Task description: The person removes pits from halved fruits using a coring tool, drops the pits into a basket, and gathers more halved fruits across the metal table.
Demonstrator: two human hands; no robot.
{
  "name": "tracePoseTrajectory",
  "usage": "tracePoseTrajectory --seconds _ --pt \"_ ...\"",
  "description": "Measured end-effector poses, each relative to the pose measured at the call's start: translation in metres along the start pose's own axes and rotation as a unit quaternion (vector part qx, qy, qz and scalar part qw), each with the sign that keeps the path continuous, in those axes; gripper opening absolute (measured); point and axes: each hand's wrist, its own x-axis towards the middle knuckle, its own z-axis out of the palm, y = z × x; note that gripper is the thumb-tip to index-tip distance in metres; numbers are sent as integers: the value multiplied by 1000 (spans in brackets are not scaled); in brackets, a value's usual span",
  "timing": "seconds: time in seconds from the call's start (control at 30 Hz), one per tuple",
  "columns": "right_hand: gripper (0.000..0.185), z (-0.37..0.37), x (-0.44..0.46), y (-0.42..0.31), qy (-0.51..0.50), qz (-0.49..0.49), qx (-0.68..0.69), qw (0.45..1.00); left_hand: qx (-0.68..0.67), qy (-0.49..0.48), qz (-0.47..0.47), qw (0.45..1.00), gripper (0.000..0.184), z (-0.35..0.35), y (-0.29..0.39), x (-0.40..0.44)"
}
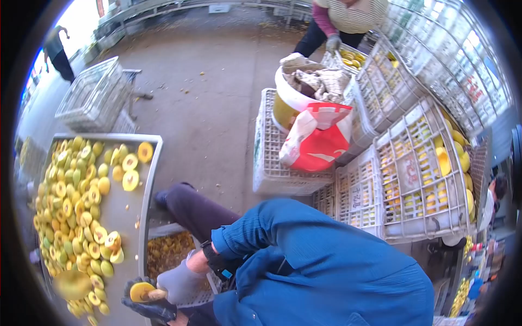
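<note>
My left hand (145,308), in a dark glove, is closed around a halved yellow peach (141,292), cut face up. My right hand (179,283), in a pale grey glove with a dark watch at the wrist, is right beside it. A tan-brown piece (158,295) sits between the right hand and the fruit; whether it is a fingertip, a pit or a handle, I cannot make out. The right fingers look closed, mostly hidden. Left of my hands, a metal tray table (128,201) carries a heap of halved peaches (76,212), several showing dark pit hollows.
Below the table edge stands a crate of brownish pieces (171,251). White plastic crates (410,179) with yellow fruit are stacked right. A bucket with cloths (285,103) and a red-white bag (321,144) rest on another crate (266,168). A co-worker (353,19) handles a fruit crate.
</note>
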Motion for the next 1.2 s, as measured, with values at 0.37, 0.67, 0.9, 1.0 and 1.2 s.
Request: tracePoseTrajectory --seconds 0.37,0.67,0.9,1.0,1.2 --pt "29 -21 -9 14 122 -274 -165 939 96 -111 19 989 41 42 24 17" --pt "26 -31 18 20 80 -240 -408 877 -398 130 -214 882 48 21 8 8" --pt "27 -8 8 11 84 -235 -311 917 -267 109 -140 947 55 12 30 0" --pt "26 3 2 4 144 -230 -256 928 -207 169 -122 956 59 5 18 3" --pt "25 0 7 0 162 -216 -297 916 -258 168 -131 942 64 -8 26 0"
